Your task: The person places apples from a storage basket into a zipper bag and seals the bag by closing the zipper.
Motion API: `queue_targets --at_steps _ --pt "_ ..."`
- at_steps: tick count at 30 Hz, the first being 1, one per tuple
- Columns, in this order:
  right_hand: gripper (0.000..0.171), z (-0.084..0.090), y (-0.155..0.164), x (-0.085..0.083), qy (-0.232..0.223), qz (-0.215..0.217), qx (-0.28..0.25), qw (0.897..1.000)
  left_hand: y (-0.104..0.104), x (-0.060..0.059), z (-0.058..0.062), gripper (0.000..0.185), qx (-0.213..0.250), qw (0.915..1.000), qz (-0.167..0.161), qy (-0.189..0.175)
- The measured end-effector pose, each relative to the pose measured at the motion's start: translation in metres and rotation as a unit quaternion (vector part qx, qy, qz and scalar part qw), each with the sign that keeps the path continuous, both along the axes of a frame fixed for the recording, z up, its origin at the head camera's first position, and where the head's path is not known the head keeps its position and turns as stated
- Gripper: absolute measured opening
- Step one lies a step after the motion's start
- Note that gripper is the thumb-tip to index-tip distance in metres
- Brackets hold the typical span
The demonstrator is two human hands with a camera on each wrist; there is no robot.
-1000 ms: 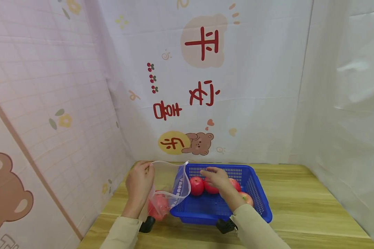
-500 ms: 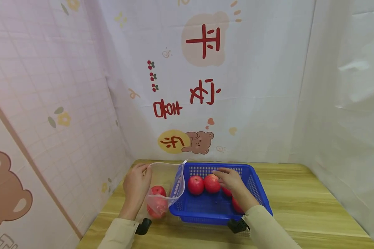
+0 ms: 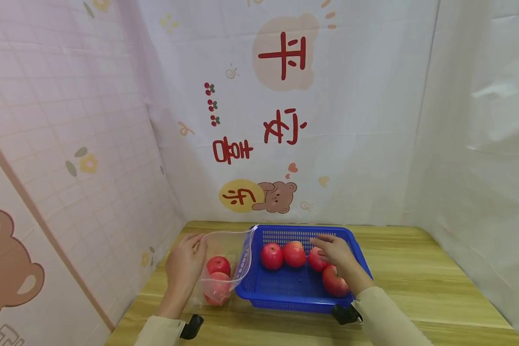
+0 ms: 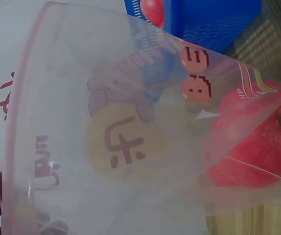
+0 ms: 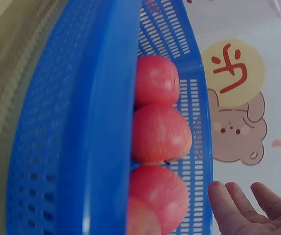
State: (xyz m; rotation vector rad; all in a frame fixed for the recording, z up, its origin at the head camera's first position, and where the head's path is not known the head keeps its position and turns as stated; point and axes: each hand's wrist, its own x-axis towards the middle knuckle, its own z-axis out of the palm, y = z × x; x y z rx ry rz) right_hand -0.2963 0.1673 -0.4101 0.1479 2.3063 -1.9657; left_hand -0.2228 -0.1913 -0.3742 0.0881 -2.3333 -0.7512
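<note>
My left hand [image 3: 184, 260] pinches the rim of a clear zip bag [image 3: 245, 259], its mouth gaping wide. Two red apples [image 3: 218, 265] show in the bag, which rests on the table left of the basket. Through its printed film in the left wrist view, one apple [image 4: 255, 142] looms close. My right hand [image 3: 338, 253] hovers over the right side of a blue plastic basket [image 3: 285, 303], fingers loosely extended and holding nothing. Below it, several red apples [image 3: 271, 256] lie along the basket's back and right; the right wrist view shows them in a row.
The wooden table [image 3: 424, 278] extends to the right of the basket. A white printed cloth [image 3: 363, 144] hangs right behind the table, and another patterned cloth [image 3: 82, 202] borders its left side.
My right hand has moved right across the basket, uncovering the apples under it. The left hand has shifted slightly left and down with the bag's rim, and both apples in the bag now show clearly.
</note>
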Motion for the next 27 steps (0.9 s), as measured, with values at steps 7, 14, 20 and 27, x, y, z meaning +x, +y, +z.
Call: queue_targets --at_steps 7,14,20,27 --pt "0.068 -0.002 0.016 0.000 -0.001 0.009 0.009 1.000 -0.004 0.004 -0.005 0.027 0.003 1.0000 -0.002 -0.006" --pt "0.067 -0.006 0.028 0.002 0.007 -0.004 0.024 1.000 -0.008 0.012 -0.008 0.029 -0.004 0.9998 0.002 -0.020" --pt "0.064 -0.010 0.037 0.001 0.022 -0.003 0.067 0.998 -0.013 0.022 -0.011 0.031 -0.007 0.9993 0.005 -0.036" --pt "0.065 -0.020 0.048 -0.002 0.033 -0.012 0.113 0.993 -0.020 0.029 -0.014 0.042 -0.011 0.9972 0.002 -0.074"
